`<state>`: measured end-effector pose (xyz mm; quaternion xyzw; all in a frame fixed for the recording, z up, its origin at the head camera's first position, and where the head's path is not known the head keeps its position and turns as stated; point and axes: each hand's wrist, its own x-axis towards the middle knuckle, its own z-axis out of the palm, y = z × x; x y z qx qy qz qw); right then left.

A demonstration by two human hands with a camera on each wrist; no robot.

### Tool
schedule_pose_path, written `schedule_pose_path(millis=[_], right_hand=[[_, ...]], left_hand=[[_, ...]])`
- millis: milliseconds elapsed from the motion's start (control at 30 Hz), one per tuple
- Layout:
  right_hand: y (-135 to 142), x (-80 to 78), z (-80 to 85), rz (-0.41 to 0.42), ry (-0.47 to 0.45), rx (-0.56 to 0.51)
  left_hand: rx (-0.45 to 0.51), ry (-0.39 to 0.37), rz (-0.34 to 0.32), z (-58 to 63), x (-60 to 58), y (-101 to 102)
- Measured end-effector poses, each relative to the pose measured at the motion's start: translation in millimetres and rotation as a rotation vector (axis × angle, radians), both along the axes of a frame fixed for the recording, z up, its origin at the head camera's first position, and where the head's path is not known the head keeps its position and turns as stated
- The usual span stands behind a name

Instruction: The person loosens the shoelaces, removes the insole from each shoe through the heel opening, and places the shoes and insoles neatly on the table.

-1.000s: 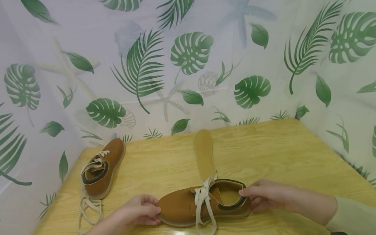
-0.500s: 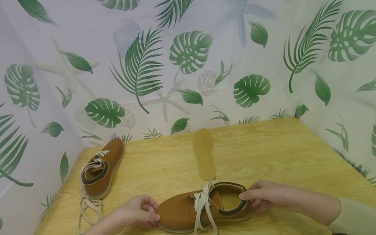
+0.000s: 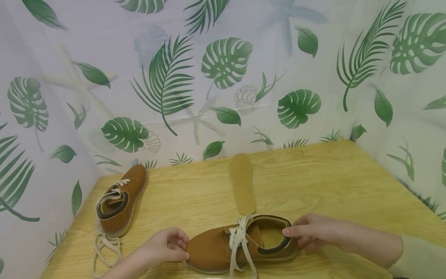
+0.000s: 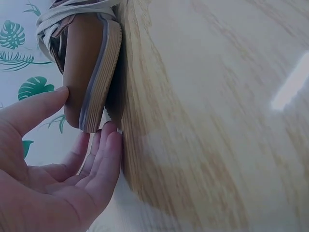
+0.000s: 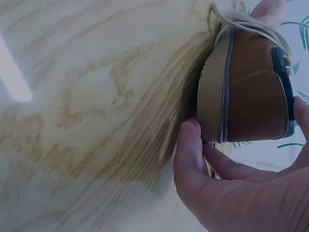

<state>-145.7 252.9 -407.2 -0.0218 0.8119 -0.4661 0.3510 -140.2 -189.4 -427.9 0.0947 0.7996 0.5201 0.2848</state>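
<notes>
A brown lace-up shoe [image 3: 209, 250] with pale laces lies lengthwise between both hands, toe to the left, opening facing up. At the toe, my left hand [image 3: 166, 246] pinches it; in the left wrist view the thumb [image 4: 46, 107] presses the upper and the other fingertips reach under the sole's edge. My right hand [image 3: 311, 231] grips the heel, thumb over the dark padded collar. Seen from the right wrist, its fingers [image 5: 190, 147] sit at the bottom of the ridged heel sole [image 5: 212, 96]. The laces [image 3: 238, 236] are tied and hang over the near side.
A tan insole [image 3: 242, 182] lies behind the shoe on the wooden table [image 3: 313, 178]. The matching shoe [image 3: 130, 197] stands at the left, its loose lace [image 3: 106, 248] trailing toward the front. A leaf-patterned sheet [image 3: 223, 116] encloses the back and sides.
The shoe has come slightly nearer to me, held by both hands. Its laces overlapped the insole's near end one second ago; now that end shows. Insole and other shoe stay put.
</notes>
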Motion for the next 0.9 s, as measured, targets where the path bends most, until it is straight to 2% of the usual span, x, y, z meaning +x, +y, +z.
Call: schedule_pose_path(millis=[167,367,500,767,900], right_hand=[[-0.8,-1.2,0.5,0.036,0.023,0.034],[-1.0,-2.0,1.9,0.071,0.084,0.063],[-0.7,-1.7,1.9,0.080,0.111,0.072],[-2.2,-5.4,0.1,0.089,0.104,0.077],[-2.3,-7.7,-0.8,0.082,0.096,0.070]], left_hand=[[-0.009,0.015,0.004,-3.0,0.8,-1.8],[-0.038,0.107,-0.004,-4.5,-1.1,-2.4],[-0.013,0.154,-0.019,-4.2,-1.3,1.4],[-0.028,0.230,-0.038,-5.0,4.8,7.9],[-0.045,0.292,-0.056,-6.3,6.7,10.4]])
